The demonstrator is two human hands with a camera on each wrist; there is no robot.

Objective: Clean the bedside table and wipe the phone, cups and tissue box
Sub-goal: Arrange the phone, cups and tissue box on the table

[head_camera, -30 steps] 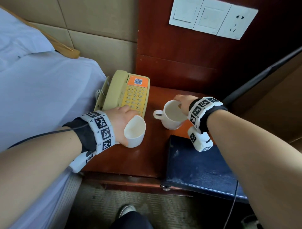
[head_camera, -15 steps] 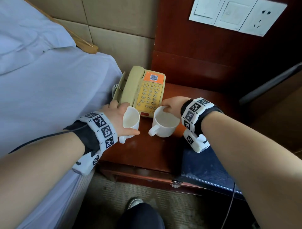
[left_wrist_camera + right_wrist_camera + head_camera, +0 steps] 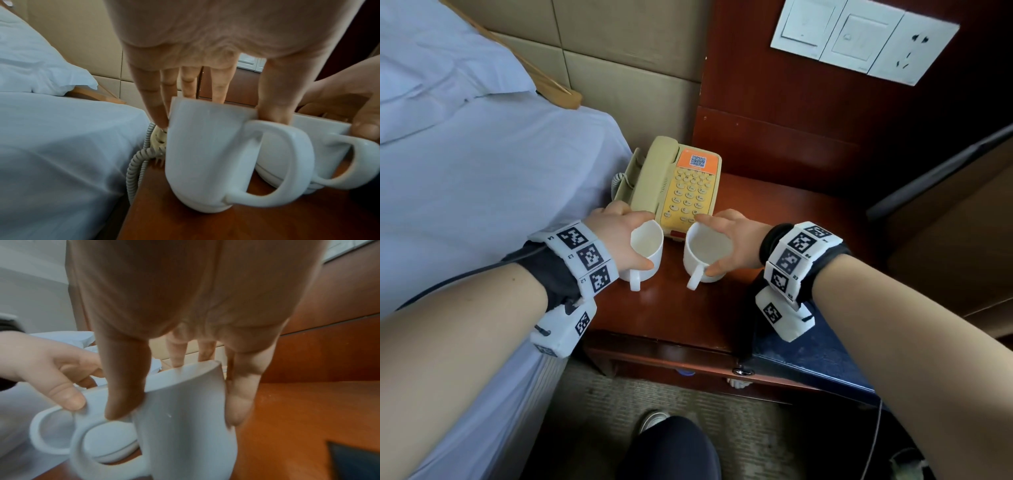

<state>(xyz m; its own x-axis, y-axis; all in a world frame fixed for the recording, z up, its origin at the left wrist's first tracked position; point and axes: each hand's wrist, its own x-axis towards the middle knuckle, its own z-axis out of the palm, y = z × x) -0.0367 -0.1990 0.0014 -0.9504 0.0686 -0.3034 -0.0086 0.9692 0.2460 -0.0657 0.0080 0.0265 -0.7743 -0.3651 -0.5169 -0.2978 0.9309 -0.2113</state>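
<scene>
Two white cups stand side by side on the reddish bedside table (image 3: 661,315), just in front of the yellow phone (image 3: 681,186). My left hand (image 3: 619,236) grips the left cup (image 3: 645,248) (image 3: 207,154) by its rim from above, thumb near the handle. My right hand (image 3: 729,240) grips the right cup (image 3: 707,255) (image 3: 185,418) the same way. Both handles point toward me. In the left wrist view the right cup (image 3: 320,146) shows behind the left one, and in the right wrist view the left cup (image 3: 98,434) shows behind the right one. No tissue box is in view.
The bed (image 3: 482,192) with white sheets lies directly left of the table. A dark blue flat thing (image 3: 822,356) covers the table's right front part. Wall switches and a socket (image 3: 859,37) sit above. The phone's coiled cord (image 3: 137,164) hangs at the table's left edge.
Both hands have brought the cups closer together and set them upright in front of the phone. The left cup was tilted a second ago. The head view has shifted left.
</scene>
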